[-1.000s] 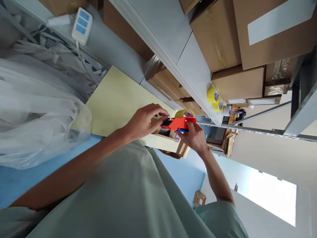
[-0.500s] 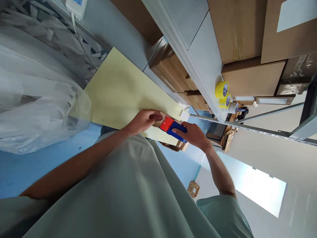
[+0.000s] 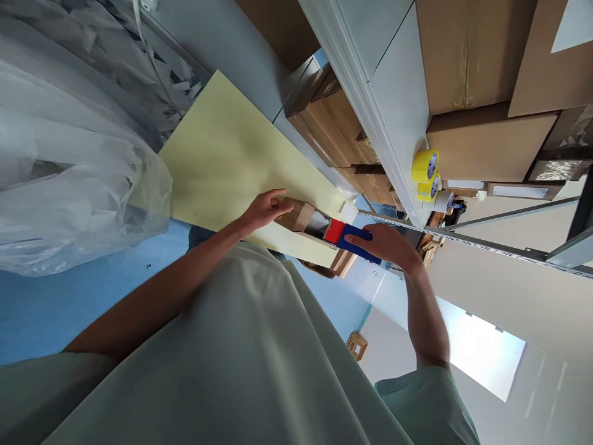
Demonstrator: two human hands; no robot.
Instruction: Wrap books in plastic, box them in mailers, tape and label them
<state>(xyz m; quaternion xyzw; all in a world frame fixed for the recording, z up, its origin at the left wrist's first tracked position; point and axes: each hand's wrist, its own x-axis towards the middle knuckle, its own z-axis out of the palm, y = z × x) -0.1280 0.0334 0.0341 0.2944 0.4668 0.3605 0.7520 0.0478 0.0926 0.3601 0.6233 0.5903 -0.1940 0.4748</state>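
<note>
- Tape dispenser (image 3: 348,231), red and blue, is sitting at the right-hand end of a small cardboard box (image 3: 301,217), its red end meeting the box's top.
- Right hand (image 3: 382,243) is clamping round the dispenser's blue part, thumb lying along it.
- Left hand (image 3: 266,209) is resting at the box's other end, fingers partly apart; cannot tell whether it is gripping the cardboard.
- Box is lying on a pale yellow desk (image 3: 213,161), close to the edge by the person's body.
- Two yellow tape rolls (image 3: 425,165) are standing on a white shelf (image 3: 405,93) beyond the desk, a paler roll (image 3: 443,201) beside them.
- Clear plastic bag (image 3: 83,179) is bulging at the desk's left end.
</note>
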